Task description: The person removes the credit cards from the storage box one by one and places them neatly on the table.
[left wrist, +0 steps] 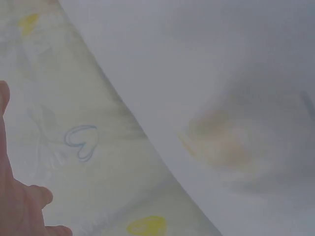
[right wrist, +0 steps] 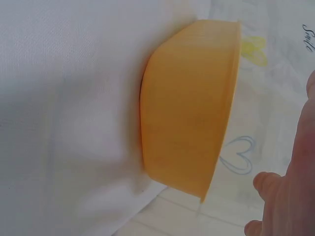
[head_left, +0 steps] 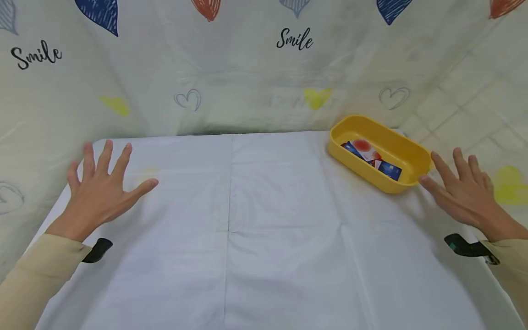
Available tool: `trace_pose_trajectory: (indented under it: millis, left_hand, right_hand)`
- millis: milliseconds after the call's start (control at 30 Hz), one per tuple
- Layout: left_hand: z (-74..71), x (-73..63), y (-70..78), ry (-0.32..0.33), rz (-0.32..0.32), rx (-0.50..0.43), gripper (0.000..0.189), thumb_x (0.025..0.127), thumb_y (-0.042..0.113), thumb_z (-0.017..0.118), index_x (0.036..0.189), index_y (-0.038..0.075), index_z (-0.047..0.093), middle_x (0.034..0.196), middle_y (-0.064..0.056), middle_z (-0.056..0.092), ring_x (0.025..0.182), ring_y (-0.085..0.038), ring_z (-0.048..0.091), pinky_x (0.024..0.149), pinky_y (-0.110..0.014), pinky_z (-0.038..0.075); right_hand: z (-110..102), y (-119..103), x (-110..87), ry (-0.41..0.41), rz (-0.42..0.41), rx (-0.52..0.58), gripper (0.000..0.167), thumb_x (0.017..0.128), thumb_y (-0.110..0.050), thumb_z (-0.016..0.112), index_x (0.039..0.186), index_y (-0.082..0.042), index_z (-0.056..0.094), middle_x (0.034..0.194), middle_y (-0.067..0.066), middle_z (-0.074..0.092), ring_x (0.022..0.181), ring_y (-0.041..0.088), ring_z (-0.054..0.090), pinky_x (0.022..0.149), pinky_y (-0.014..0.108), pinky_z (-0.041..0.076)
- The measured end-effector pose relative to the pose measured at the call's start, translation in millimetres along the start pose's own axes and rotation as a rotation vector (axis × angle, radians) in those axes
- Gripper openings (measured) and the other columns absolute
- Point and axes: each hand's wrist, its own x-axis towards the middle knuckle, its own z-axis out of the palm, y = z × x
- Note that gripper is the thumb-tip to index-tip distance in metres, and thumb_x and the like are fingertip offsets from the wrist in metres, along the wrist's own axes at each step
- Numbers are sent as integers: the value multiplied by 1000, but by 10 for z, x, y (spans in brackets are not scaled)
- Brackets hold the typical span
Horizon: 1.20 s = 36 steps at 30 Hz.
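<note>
Yellow, an open-topped tray (head_left: pixel 392 144) holding what look like cards (head_left: pixel 389 170) sits just beside the right hand (head_left: pixel 468 192), spread and gripping nothing; the left hand (head_left: pixel 99 190), likewise splayed, is well apart.

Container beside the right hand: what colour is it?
Yellow; the container shows best in the head view.

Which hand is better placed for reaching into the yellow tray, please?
Probably the right hand, which is beside the tray; the left hand is at the opposite side of the table.
</note>
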Motion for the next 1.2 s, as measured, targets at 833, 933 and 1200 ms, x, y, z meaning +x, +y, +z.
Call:
trace_pose_trajectory:
  millis: [833,933,1200]
  left_hand:
    - [18,328,219,0,32,-24,103,92,81,40,167,22,1,173,-18,-16,156,-43,-33,116,-77,-12]
    - [32,351,235,-1,37,-31,102,92,81,39,167,23,-1,173,-18,-17,156,-42,-34,117,-77,-12]
    - [76,389,292,-6,43,-36,100,93,82,36,167,26,-3,173,-16,-18,156,-42,-34,117,-77,-11]
  right_hand:
    - [42,-49,150,-15,12,44,92,106,-61,30,162,-2,-13,164,31,-30,150,62,-23,115,81,-12]
    - [51,-50,164,-22,7,49,92,106,-60,30,161,0,-13,164,32,-29,150,63,-21,114,82,-10]
    - [74,-59,217,-33,27,64,95,106,-61,29,160,6,-11,164,36,-22,150,67,-10,112,85,-3]
